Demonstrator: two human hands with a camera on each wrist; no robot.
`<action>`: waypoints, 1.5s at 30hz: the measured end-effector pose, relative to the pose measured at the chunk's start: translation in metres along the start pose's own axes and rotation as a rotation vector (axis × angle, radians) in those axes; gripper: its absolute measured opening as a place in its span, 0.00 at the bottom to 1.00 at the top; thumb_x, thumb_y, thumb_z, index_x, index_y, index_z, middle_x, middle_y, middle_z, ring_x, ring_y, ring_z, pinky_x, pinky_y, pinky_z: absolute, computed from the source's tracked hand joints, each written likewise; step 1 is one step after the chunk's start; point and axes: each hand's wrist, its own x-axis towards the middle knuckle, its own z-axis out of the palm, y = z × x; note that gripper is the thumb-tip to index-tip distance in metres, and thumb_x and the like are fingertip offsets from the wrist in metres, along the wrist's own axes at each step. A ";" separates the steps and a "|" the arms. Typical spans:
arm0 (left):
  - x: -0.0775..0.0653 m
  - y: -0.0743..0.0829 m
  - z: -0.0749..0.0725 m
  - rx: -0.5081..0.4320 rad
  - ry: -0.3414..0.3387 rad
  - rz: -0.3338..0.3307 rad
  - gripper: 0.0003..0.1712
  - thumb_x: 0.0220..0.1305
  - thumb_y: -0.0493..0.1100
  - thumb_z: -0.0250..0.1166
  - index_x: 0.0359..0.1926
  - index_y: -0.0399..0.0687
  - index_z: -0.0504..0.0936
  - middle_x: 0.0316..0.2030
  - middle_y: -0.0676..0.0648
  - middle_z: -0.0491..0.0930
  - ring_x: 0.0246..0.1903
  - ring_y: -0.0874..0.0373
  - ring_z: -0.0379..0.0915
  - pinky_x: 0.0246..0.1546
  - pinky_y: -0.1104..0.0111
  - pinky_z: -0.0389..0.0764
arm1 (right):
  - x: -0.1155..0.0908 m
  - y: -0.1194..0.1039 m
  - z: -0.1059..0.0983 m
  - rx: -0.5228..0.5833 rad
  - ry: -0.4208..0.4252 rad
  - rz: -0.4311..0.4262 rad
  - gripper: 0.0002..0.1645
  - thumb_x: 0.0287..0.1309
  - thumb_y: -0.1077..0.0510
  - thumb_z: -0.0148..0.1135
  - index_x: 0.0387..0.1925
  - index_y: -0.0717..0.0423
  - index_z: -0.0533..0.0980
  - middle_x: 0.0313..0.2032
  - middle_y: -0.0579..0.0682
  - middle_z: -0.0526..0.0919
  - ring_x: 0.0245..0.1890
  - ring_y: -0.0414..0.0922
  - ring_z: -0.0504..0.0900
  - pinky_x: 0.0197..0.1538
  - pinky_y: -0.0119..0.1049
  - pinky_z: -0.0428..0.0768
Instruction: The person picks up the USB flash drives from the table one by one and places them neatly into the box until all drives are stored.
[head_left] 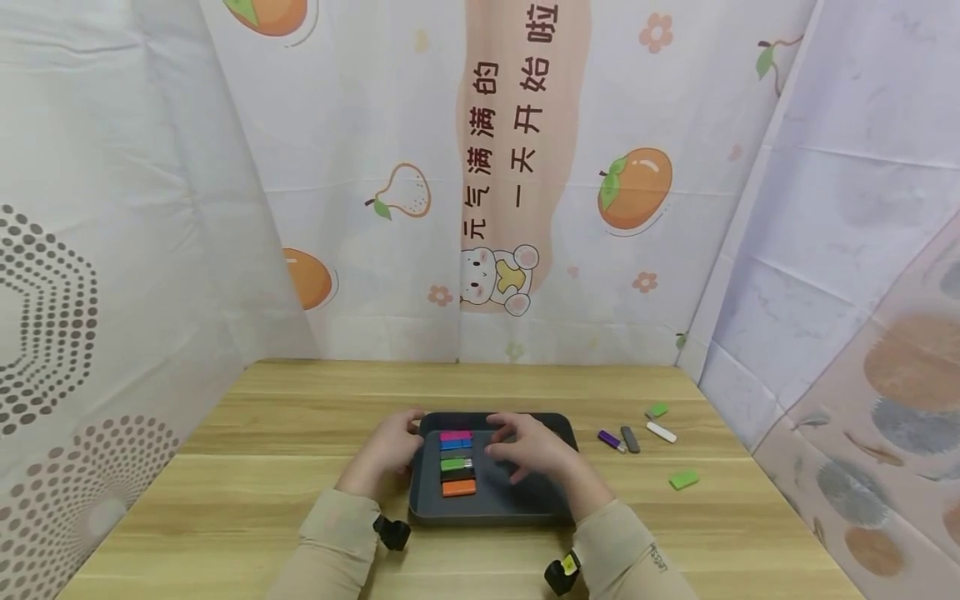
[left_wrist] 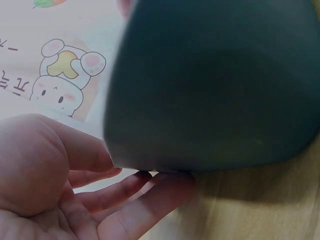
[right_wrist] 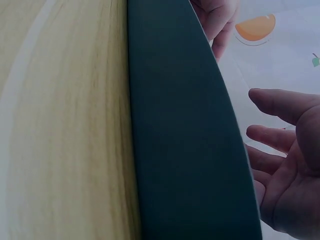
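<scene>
A dark grey rectangular tray [head_left: 498, 498] sits on the table. My left hand [head_left: 390, 450] holds its left rim near the far corner, the thumb at the edge and the fingers along the outer wall [left_wrist: 210, 115]. Down the tray's left half runs a column of USB flash drives: pink [head_left: 455, 436], blue [head_left: 455, 445], grey, green [head_left: 452, 465], black and orange [head_left: 459, 487]. Above the tray's right half hovers my right hand [head_left: 540, 450], its fingers spread and slightly bent with nothing between them. In the right wrist view that hand [right_wrist: 295, 155] shows beyond the tray's wall [right_wrist: 185, 125].
Right of the tray lie several loose drives: purple [head_left: 611, 441], grey [head_left: 630, 439], white [head_left: 662, 432], green with a grey end [head_left: 657, 410], and plain green [head_left: 684, 479]. Printed curtains [head_left: 375, 275] enclose the wooden table [head_left: 262, 467] at the back and sides.
</scene>
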 end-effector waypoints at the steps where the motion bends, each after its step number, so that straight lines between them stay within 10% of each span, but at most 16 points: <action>1: 0.000 -0.001 0.000 -0.001 -0.001 0.000 0.31 0.69 0.30 0.56 0.72 0.37 0.68 0.60 0.29 0.74 0.40 0.47 0.78 0.19 0.63 0.80 | 0.000 0.000 0.000 -0.002 0.000 -0.002 0.38 0.66 0.54 0.67 0.73 0.58 0.66 0.59 0.64 0.75 0.49 0.53 0.83 0.33 0.48 0.87; 45: 0.001 -0.001 0.000 -0.069 -0.009 -0.037 0.31 0.68 0.29 0.54 0.72 0.39 0.68 0.56 0.29 0.74 0.38 0.45 0.79 0.22 0.57 0.85 | -0.033 -0.021 -0.087 -0.112 0.260 -0.089 0.39 0.68 0.52 0.66 0.75 0.52 0.64 0.64 0.62 0.72 0.53 0.57 0.81 0.39 0.48 0.86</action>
